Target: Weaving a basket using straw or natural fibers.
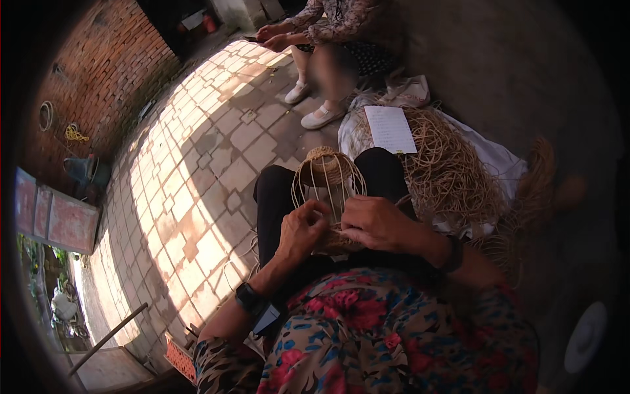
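A half-woven straw-coloured basket (325, 172) rests on my lap, between my knees. Bare curved ribs join its tightly woven far end to a woven band nearest me. My left hand (303, 230) is closed at the left of that near band, fingertips pinched on the weaving. From the right, my right hand (371, 222) comes in with curled fingers and grips the same band. Thin strands seem to run between the fingertips, but the hands hide most of them. A short strand end sticks out past the right hand's knuckles.
At the right, a heap of loose brown weaving strands (453, 177) lies on white sheeting (489, 154), with a written paper (390, 129) on it. Another person (328, 39) sits ahead, holding a dark phone-like thing. Paving (197, 177) stretches left to a brick wall (111, 72).
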Motion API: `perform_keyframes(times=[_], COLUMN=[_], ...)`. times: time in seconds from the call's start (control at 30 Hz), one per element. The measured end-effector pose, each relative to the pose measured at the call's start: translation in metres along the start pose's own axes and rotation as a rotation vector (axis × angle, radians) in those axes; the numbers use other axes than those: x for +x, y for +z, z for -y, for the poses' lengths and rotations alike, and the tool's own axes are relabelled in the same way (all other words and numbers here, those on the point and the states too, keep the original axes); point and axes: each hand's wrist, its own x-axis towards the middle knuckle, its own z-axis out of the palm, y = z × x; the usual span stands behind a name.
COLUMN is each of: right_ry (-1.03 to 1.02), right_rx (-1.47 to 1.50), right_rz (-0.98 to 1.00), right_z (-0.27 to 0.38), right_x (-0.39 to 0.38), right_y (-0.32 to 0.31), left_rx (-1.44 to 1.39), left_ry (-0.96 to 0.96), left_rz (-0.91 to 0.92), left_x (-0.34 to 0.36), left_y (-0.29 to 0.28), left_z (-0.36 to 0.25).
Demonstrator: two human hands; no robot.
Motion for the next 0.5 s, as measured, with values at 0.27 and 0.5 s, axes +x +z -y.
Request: perform_keyframes(times=[0.27,0.5], right_ry=[0.898,0.631], right_rx=[1.549,1.274], right_rz=[-0.234,-0.428], right_z=[-0.017,-0.032], right_x=[-0.049,0.003], right_y=[0.012,0.012], left_rx=[0.047,0.265], left_ry=[-0.095,-0.054], left_rz=[0.06,-0.01], left_x=[-0.004,-0.006], left_y=[-0.007,-0.002], left_z=[-0.008,-0.014])
